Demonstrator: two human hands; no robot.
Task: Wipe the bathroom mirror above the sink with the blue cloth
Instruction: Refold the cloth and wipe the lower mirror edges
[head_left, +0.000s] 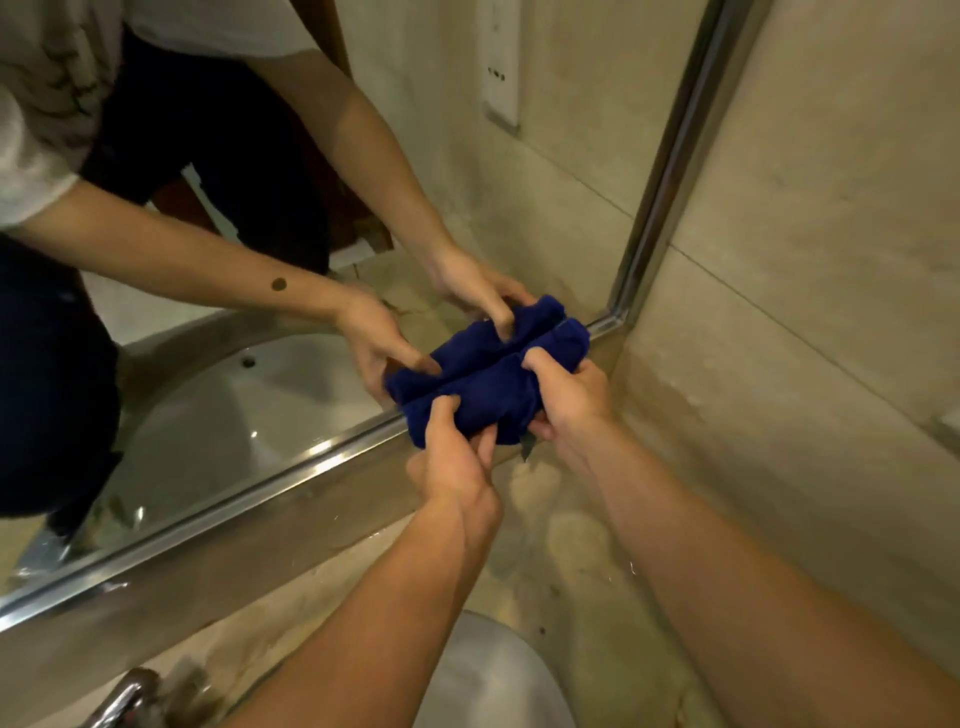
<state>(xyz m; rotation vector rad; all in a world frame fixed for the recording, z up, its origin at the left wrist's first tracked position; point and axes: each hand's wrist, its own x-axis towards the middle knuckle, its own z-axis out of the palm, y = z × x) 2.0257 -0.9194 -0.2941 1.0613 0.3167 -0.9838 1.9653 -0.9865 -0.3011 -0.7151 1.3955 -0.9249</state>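
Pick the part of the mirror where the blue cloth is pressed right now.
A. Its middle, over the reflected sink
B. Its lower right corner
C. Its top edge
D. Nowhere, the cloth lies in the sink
B: both the left hand and right hand grip the blue cloth against the mirror by its lower right frame corner.

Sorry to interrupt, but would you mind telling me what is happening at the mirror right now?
A person is holding a bunched blue cloth in both hands against the lower right corner of the bathroom mirror, right by its metal frame. The left hand and the right hand each have fingers curled round the cloth, pressing it to the glass. Below lie the wet counter, the sink and a tap.
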